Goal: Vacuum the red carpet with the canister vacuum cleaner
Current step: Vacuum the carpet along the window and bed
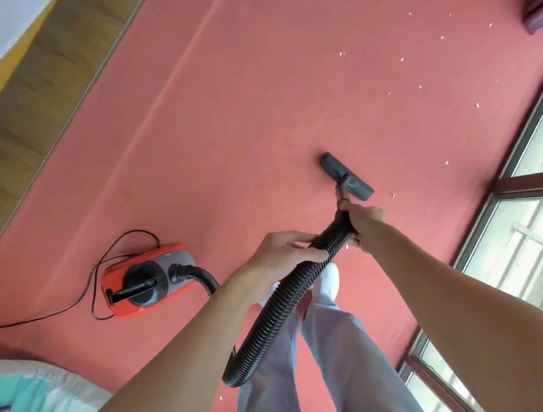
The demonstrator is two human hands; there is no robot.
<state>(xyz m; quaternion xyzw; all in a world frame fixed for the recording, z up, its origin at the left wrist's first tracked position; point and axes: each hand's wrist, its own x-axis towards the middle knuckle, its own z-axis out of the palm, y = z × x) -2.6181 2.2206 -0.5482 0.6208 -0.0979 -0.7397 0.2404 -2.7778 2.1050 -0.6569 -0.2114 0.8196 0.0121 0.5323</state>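
Head view: both hands grasp the black hose (270, 313) at centre frame. The left hand (280, 256) is wrapped round its ribbed part, and the right hand (365, 224) is clenched on its end just behind the grey nozzle (345, 177). The nozzle lies on the red carpet (250, 105). The orange canister (148, 280) sits on the carpet at lower left. White scraps (342, 53) dot the upper right.

The person wears loose pale grey-blue trousers (353, 368) and white shoes (329, 277), with both forearms (179, 356) bare.

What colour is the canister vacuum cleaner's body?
Orange-red with a grey and black top, seen in the head view, the only one.
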